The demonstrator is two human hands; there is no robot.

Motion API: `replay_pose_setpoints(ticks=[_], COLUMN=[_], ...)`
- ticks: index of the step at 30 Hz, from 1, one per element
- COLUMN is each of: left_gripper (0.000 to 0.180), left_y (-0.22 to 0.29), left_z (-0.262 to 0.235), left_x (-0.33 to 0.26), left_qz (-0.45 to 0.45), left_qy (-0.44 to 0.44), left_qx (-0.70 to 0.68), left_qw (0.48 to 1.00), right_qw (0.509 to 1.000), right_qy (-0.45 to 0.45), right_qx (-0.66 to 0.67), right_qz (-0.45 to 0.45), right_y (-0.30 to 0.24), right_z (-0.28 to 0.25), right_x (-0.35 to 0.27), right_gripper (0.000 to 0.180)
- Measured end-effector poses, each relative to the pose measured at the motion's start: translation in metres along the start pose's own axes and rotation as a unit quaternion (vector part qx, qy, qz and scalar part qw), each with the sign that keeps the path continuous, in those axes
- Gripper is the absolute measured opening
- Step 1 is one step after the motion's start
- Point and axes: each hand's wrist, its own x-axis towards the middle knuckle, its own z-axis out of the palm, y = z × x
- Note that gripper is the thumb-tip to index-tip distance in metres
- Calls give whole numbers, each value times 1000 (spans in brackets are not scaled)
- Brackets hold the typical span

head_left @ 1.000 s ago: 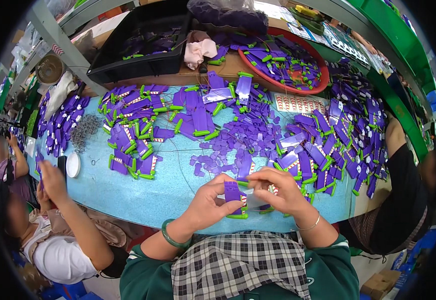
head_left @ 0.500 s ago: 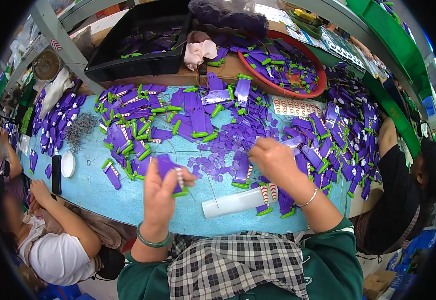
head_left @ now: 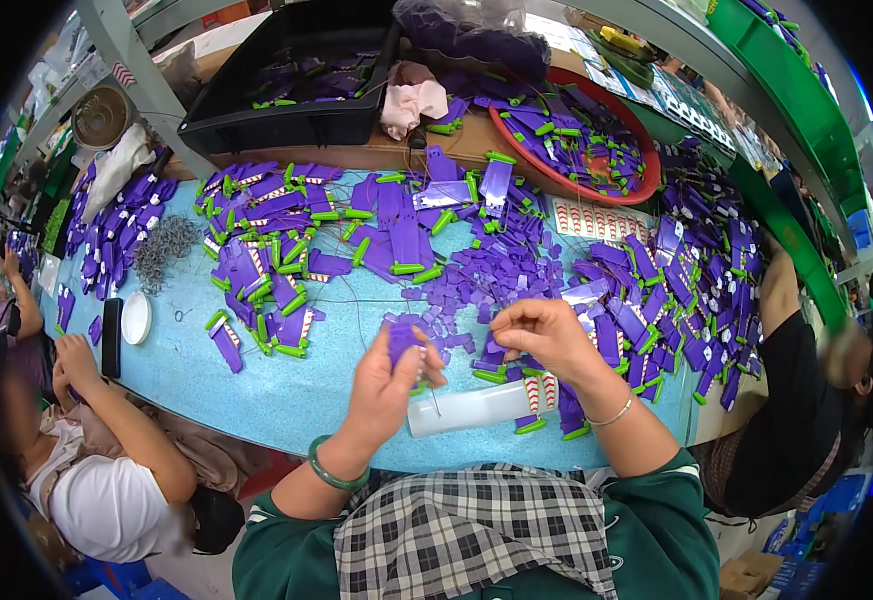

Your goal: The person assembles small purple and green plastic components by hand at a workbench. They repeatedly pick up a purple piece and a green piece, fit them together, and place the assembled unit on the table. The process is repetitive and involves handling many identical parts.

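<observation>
My left hand (head_left: pixel 382 385) grips a flat purple plastic part (head_left: pixel 403 342) between thumb and fingers, over the front middle of the table. A little of the part's green end shows by the fingers; the rest is covered. Just to the right, my right hand (head_left: pixel 549 338) is pinched shut, with a small purple piece (head_left: pixel 495 343) at its fingertips. Beyond both hands lies a loose heap of small purple pieces (head_left: pixel 502 265). Below the right hand rests a whitish strip of sticker backing (head_left: pixel 467 410) with red-and-white chevron stickers (head_left: pixel 541 394) at its right end.
Purple parts with green ends (head_left: pixel 267 255) lie piled at left, with another pile (head_left: pixel 677 290) at right. Behind stand a black tray (head_left: pixel 277 128) and a red basin (head_left: pixel 647 185). A white lid (head_left: pixel 137 318) sits left. Other people sit at both sides; metal posts rise behind.
My left hand has moved right with the purple part, closer to my right hand. My right hand has drawn slightly back from the heap of small pieces, with one at its fingertips.
</observation>
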Motion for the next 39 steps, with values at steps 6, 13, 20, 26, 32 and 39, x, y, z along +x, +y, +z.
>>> replay_pose_setpoints(ticks=[6, 13, 20, 26, 32, 39], left_gripper=[15, 21, 19, 17, 19, 38], left_y=[-22, -11, -10, -15, -19, 35], left_z=[23, 43, 42, 43, 45, 7], left_x=[2, -6, -5, -6, 7, 114], left_qz=[-69, 21, 56, 6, -14, 116], left_qy=[-125, -193, -200, -215, -223, 41], left_qx=[58, 310, 393, 328, 273, 708], left_qw=[988, 931, 895, 920, 936, 695], right_qw=[989, 925, 896, 945, 942, 818], right_qy=[-12, 1, 8, 14, 7, 192], right_qx=[-47, -283, -340, -265, -279, -518], right_qz=[-139, -253, -287, -193, -188, -156], right_y=[-12, -32, -33, -13, -16, -61], right_z=[16, 22, 19, 24, 7, -100], right_x=[-35, -51, -51, -53, -49, -58], right_gripper=[15, 23, 22, 17, 11, 10])
